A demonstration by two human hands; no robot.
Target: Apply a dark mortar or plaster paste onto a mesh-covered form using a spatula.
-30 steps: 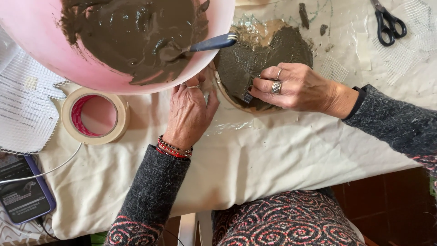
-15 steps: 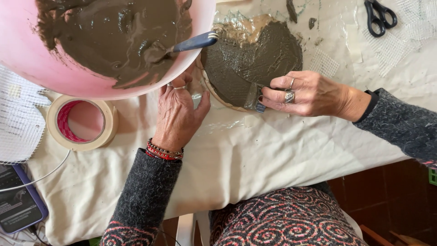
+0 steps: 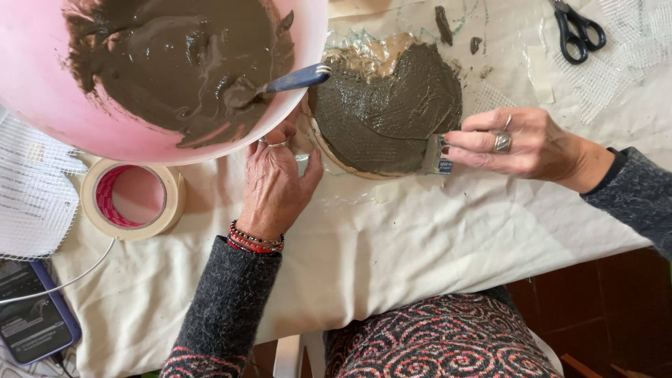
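Head view: pink bowl [image 3: 84, 133] of grey paste overhangs the bench [image 3: 420, 245]; bumped, it could spill. Coated disc [image 3: 385, 105] lies beside it. Left hand [image 3: 276, 185] rests open, holding nothing; right hand [image 3: 521, 143] pinches a scraper [image 3: 436, 155], which may gouge.

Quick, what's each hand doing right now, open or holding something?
Left hand: open, flat on the cloth beside the round form.
Right hand: closed on a small scraper at the form's edge.

Wet glossy grey paste [image 3: 392, 105], smooth pink plastic bowl [image 3: 84, 133], matt cloth [image 3: 392, 238]
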